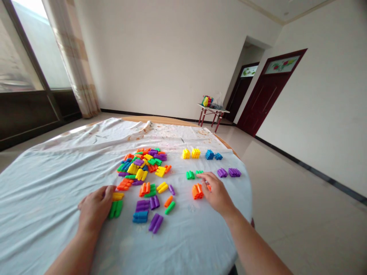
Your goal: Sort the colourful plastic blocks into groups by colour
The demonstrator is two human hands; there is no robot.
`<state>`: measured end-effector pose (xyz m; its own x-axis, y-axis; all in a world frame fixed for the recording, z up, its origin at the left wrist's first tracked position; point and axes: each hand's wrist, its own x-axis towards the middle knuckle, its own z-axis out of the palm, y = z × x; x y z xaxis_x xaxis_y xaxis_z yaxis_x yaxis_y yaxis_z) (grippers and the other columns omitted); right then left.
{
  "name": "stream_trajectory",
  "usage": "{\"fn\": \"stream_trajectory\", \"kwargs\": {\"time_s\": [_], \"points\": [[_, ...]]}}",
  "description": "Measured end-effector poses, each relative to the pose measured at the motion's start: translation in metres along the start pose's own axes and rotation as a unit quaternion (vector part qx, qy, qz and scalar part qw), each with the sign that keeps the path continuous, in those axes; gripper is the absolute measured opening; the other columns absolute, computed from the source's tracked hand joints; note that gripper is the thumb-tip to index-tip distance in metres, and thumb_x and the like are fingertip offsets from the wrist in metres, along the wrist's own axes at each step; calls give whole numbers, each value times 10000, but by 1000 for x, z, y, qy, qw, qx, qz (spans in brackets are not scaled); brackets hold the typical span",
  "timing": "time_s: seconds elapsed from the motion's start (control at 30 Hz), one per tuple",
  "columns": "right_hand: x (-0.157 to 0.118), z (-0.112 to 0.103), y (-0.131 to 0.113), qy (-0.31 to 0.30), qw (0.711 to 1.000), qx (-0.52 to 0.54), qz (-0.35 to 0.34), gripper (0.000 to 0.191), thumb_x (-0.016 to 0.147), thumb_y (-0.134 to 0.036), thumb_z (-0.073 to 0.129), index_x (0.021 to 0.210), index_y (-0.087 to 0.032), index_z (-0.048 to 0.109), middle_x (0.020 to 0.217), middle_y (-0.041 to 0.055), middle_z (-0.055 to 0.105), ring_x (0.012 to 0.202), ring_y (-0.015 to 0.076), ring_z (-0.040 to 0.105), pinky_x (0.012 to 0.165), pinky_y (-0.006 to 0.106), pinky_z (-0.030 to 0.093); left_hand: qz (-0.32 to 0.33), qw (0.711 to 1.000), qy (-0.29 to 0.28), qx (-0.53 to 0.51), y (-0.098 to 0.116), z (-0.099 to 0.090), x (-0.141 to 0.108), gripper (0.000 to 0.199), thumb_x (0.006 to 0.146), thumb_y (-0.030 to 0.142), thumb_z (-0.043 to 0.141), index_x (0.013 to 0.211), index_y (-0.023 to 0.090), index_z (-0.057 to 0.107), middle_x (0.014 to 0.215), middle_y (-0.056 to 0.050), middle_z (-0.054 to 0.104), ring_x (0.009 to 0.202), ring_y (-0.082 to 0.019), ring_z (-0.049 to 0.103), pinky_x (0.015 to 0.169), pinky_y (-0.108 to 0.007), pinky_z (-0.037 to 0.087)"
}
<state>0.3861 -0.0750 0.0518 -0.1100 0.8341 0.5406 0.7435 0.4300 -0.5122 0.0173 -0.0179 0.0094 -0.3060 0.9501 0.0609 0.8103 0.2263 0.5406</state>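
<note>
Currently my right hand (217, 193) touches a small orange ribbed plastic block (208, 187), grip unclear from here, beside a stack of orange plastic tubes (197, 191); my left hand (95, 208) rests released by a green ribbed plastic block (115, 209), all likely light, stiff, best pinched across the ribs.

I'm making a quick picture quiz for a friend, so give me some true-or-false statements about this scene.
1. The right hand is beside a stack of orange plastic blocks. True.
2. The left hand lifts a blue stack into the air. False: it is low, beside green blocks.
3. Yellow stacks stand to the right of the mixed pile. True.
4. The small far table has nothing on it. False: a colourful package sits on it.
</note>
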Motion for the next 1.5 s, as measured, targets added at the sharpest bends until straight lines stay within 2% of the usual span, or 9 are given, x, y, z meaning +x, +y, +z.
{"fn": "stream_trajectory", "kwargs": {"time_s": [0.13, 0.3, 0.5, 0.6, 0.73, 1.0, 1.3, 1.4, 1.5], "points": [[8, 52, -41, -86, 993, 62, -56, 349, 812, -67, 456, 1084, -212, 618, 1030, 59, 627, 1000, 173, 567, 914, 333, 462, 5, 1000, 8, 0, 0, 0, -1, 493, 842, 452, 269, 978, 192, 665, 950, -113, 692, 1038, -287, 566, 864, -392, 375], [27, 111, -59, -153, 982, 68, -88, 366, 765, -42, 495, 1077, -181, 627, 1065, 61, 639, 1039, 179, 548, 957, 336, 424, 10, 1000, 15, 1, 1, 0, -1, 463, 837, 428, 285, 930, 197, 675, 944, -111, 696, 1052, -300, 563, 912, -422, 350], [45, 145, -69, -191, 979, 13, -62, 382, 809, -202, 552, 1190, -201, 577, 1238, 72, 574, 1163, 215, 478, 995, 375, 360, 24, 1000, 15, -6, -1, 0, -1, 453, 843, 429, 290, 919, 196, 671, 926, -110, 697, 1050, -292, 567, 944, -426, 327], [45, 144, -68, -219, 974, -2, -57, 295, 814, -238, 569, 1104, -232, 621, 1144, 49, 625, 1103, 216, 509, 940, 382, 368, 24, 1000, 14, -10, -2, 1, -1, 454, 845, 423, 283, 914, 195, 670, 934, -110, 697, 1049, -284, 569, 950, -421, 322], [41, 130, -63, -232, 972, -16, -44, 274, 777, -233, 604, 1048, -232, 644, 1071, 48, 649, 1060, 228, 524, 917, 392, 365, 27, 999, 14, -13, -4, 3, 0, 461, 844, 434, 281, 921, 197, 670, 946, -110, 698, 1047, -280, 568, 950, -416, 317], [33, 111, -52, -174, 980, 93, -29, 498, 719, -62, 533, 1197, -199, 563, 1172, 63, 593, 1098, 177, 528, 968, 313, 406, 24, 1000, 13, -8, -3, 3, 0, 460, 842, 428, 276, 921, 202, 669, 953, -104, 696, 1049, -284, 565, 958, -423, 311], [26, 114, -45, -193, 980, 47, -12, 509, 698, -75, 566, 1198, -169, 567, 1157, 96, 576, 1115, 213, 520, 1000, 357, 397, 21, 1000, 4, 5, -5, 3, 2, 481, 835, 446, 266, 950, 202, 665, 980, -110, 690, 1078, -299, 547, 938, -425, 327], [24, 101, -50, -181, 982, 54, -20, 551, 703, -89, 575, 1247, -161, 527, 1165, 100, 554, 1115, 207, 513, 1001, 347, 399, 19, 1000, -2, 9, -5, 3, 4, 481, 834, 447, 273, 979, 201, 661, 995, -112, 689, 1083, -301, 545, 912, -419, 343], [23, 73, -49, -154, 985, 70, -42, 541, 714, -89, 575, 1244, -190, 524, 1151, 82, 548, 1109, 192, 509, 996, 344, 402, 14, 1000, -11, 15, -6, 3, 6, 488, 834, 457, 272, 998, 204, 655, 1001, -109, 689, 1091, -300, 541, 907, -414, 344]]}}
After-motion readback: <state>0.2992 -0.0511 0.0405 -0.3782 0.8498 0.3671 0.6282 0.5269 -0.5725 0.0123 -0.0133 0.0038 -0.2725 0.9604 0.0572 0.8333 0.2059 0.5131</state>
